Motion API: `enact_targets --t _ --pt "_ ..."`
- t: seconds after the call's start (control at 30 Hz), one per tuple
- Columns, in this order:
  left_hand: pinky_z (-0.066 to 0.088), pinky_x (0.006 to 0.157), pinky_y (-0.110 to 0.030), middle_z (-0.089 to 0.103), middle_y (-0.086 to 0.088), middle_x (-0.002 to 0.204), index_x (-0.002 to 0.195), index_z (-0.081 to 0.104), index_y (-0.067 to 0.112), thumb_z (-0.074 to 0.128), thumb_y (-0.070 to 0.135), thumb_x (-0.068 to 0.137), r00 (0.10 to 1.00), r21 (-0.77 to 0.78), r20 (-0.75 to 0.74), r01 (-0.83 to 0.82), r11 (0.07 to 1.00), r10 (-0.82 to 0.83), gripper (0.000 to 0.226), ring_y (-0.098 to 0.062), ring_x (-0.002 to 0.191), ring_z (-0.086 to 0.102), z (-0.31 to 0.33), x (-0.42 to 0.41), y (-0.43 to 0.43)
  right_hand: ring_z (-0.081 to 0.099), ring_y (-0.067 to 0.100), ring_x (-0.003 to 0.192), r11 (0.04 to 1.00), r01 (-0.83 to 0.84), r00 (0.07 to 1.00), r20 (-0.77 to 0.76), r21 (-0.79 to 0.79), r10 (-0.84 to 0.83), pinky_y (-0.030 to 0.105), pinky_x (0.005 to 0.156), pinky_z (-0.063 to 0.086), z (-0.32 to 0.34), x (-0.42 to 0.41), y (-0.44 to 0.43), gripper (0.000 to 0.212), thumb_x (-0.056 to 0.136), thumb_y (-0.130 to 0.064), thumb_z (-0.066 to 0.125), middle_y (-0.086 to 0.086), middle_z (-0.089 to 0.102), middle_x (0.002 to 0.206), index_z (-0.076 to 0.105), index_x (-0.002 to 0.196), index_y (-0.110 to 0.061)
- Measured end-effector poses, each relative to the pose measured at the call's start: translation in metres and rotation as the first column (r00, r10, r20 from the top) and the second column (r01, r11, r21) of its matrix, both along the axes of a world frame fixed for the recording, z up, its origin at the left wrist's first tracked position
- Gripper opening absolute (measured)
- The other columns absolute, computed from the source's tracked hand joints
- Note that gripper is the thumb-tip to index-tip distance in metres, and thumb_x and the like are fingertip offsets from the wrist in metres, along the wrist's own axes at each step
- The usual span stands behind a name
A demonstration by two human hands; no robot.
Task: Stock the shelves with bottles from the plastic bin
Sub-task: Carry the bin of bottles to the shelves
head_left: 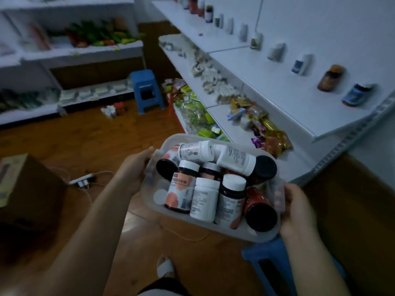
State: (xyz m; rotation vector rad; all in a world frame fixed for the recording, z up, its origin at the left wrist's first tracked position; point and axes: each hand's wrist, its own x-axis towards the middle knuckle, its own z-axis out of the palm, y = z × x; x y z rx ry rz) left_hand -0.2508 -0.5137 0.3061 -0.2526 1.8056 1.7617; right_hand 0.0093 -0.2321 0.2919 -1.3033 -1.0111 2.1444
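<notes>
Carrying step in hand: the translucent rectangular plastic bin (213,231) is held up in front of the body, off any surface, with the left hand (136,167) curled round its left end and the right hand (297,210) curled round its right end, fingertips showing through the wall. Bin is packed with mixed pill bottles (205,199), white-capped and black-capped, some upright, some lying across the others. The white metal upper shelf (267,82) lies to the right and above, with a single spaced row of shelved bottles (330,80) along its back and bare space in front. A blue plastic stool (271,259) stands just below the bin's right end. Judgement: stocking from this load has not begun; neither hand is free. Next move calls for resting the bin, probably on the stool, or taking its weight on one hand, so the other can lift out a bottle. Risk: the loose top bottles may roll if the bin tips.
</notes>
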Motion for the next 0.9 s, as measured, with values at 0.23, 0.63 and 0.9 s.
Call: enact_targets --t 0.23,0.63,0.9 --pt "0.059 0.094 -0.054 0.078 -0.023 0.100 0.104 0.080 0.001 0.069 0.035 0.100 0.987 -0.014 -0.048 -0.154 0.988 0.153 0.035 -0.040 0.099 0.074 0.002 -0.115 -0.065 0.069 0.029 0.093 0.987 -0.160 0.986 0.040 0.004 0.160 0.054 0.097 0.057 0.004 -0.168 -0.024 0.051 0.059 -0.035 0.085 0.008 0.071 0.100 0.077 0.104 -0.011" --pt "0.059 0.082 -0.045 0.078 -0.013 0.084 0.109 0.078 0.001 0.065 0.035 0.103 0.952 0.072 0.015 -0.306 0.949 0.306 0.037 -0.028 0.086 0.075 -0.021 -0.283 -0.111 0.053 0.016 0.057 0.951 -0.306 0.952 0.010 0.041 0.306 0.028 0.054 0.047 -0.003 -0.398 -0.038 0.012 0.078 -0.026 0.071 -0.001 0.056 0.068 0.062 0.071 -0.022" --pt "0.060 0.091 -0.051 0.078 -0.022 0.111 0.114 0.079 0.005 0.069 0.042 0.098 0.914 0.052 0.097 -0.399 0.915 0.393 0.041 -0.038 0.104 0.075 -0.041 -0.401 -0.083 0.054 0.014 0.049 0.934 -0.356 0.934 -0.048 -0.041 0.354 0.028 0.054 0.043 -0.028 -0.562 0.004 0.045 0.101 -0.031 0.052 -0.003 0.057 0.058 0.064 0.058 -0.021"
